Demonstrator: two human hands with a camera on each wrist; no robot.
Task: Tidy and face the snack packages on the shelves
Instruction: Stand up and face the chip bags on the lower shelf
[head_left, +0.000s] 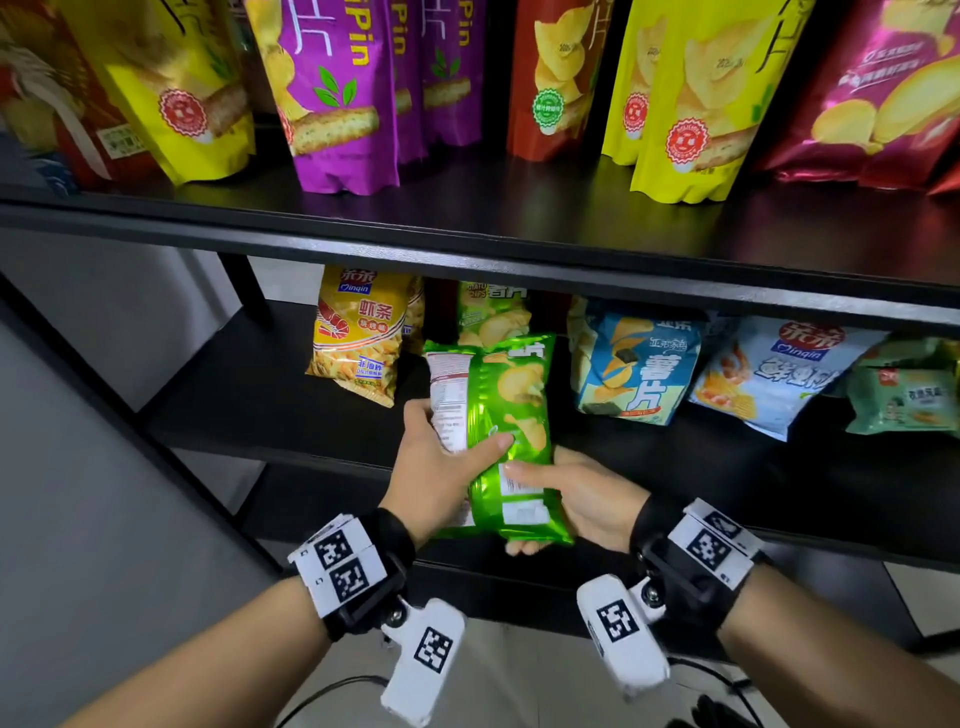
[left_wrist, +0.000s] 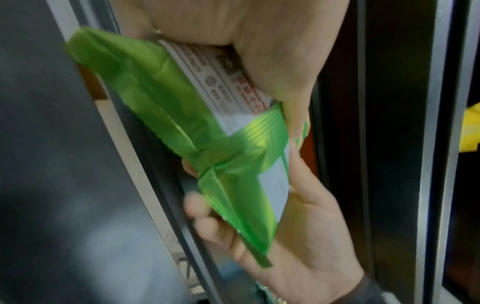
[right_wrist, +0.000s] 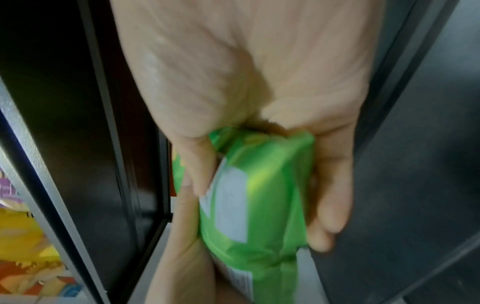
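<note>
A green chip bag (head_left: 511, 415) is held by both hands just in front of the lower shelf (head_left: 249, 395), its white label panel turned partly toward me. My left hand (head_left: 441, 462) grips its left side, thumb across the front. My right hand (head_left: 576, 493) holds the bottom end from the right, thumb on the white label and fingers underneath. In the left wrist view the green bag (left_wrist: 182, 115) shows its crimped seam, with my right hand (left_wrist: 298, 236) below it. The right wrist view shows the green bag (right_wrist: 259, 195) pinched between thumb and fingers.
Behind the held bag stands another green chip bag (head_left: 491, 312). A yellow shrimp-stick bag (head_left: 358, 332) stands to its left; blue (head_left: 636, 364), white (head_left: 774, 374) and pale green (head_left: 904, 395) bags stand to the right. The upper shelf (head_left: 467, 228) carries yellow, purple and red bags.
</note>
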